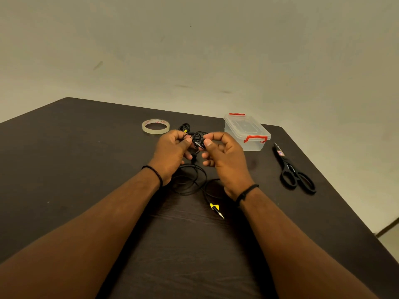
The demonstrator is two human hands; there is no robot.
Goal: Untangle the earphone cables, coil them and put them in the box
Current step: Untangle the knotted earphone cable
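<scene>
The earphone cables [195, 139] are a black tangle that we hold up just above the dark wooden table [86, 169], between our two hands. Our left hand [172, 152] has its fingers curled in, thumb and forefinger pinching the left side of the knot. Our right hand [224, 156] does the same from the other side, thumb pressed against the forefinger on a small dark piece of the tangle; we cannot tell whether that piece is an earbud or an inline control. From the knot, loose loops of cable hang down and lie on the table between our wrists, and one strand runs toward us to the jack plug [217, 210], which bears a yellow tag and rests on the table near our right wrist. A further bunch of cable with a yellow mark lies on the table just behind our left hand.

The clear plastic box [246, 131] with red clasps stands with its lid on, just beyond our right hand. A roll of clear tape [155, 126] lies flat beyond our left hand. Black scissors [293, 169] lie to the right of the box, well apart from the cables. Each wrist wears a thin black band.
</scene>
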